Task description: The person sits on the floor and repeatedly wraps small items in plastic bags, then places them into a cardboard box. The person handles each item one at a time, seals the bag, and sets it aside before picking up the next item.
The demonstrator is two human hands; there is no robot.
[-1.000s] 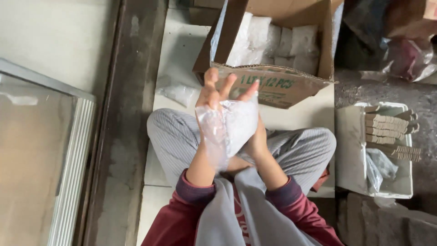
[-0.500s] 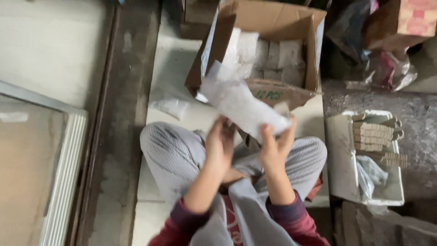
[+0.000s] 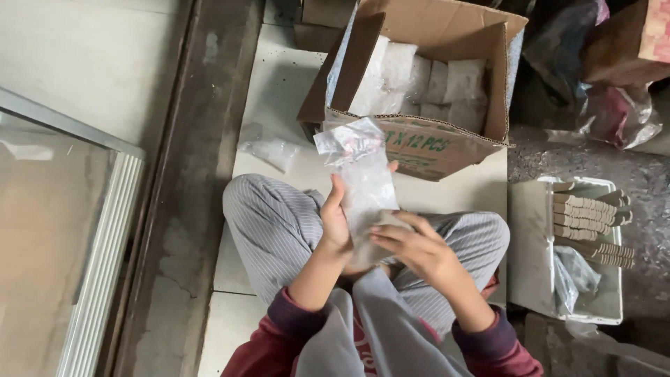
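— Hands at work over a lap: what does the head view show?

— Seated person in grey striped trousers (image 3: 279, 230) and a maroon-cuffed top, cross-legged on pale floor tiles (image 3: 279, 84). The left hand (image 3: 335, 223) is closed around the edge of a clear plastic bag (image 3: 363, 181), held upright between the knees. The right hand (image 3: 412, 248) lies against the bag's lower part, fingers spread flat over it; whether it truly pinches the film, I cannot tell.

— Where is the bag in relation to everything else?

— Raised above the lap, its crumpled top reaching up in front of the near wall of an open cardboard box (image 3: 433, 143). Something small and reddish shows through the film near the top, too blurred to name.

— And inside the box?

— Rows of whitish wrapped packets (image 3: 419, 80), packed close together.

— Anything else on the floor?

— A second crumpled clear bag (image 3: 269, 148) lies on the tiles left of the box, well apart from the hands. To the right stands a white tray (image 3: 530, 265) holding a stack of tan, strip-like pieces (image 3: 590, 223) and a scrap of clear film. Farther right, more plastic wrapping (image 3: 618, 115) sits on rough dark ground. On the left runs a dark concrete strip (image 3: 181, 209), with a glass pane in a white frame (image 3: 98, 265) beside it.
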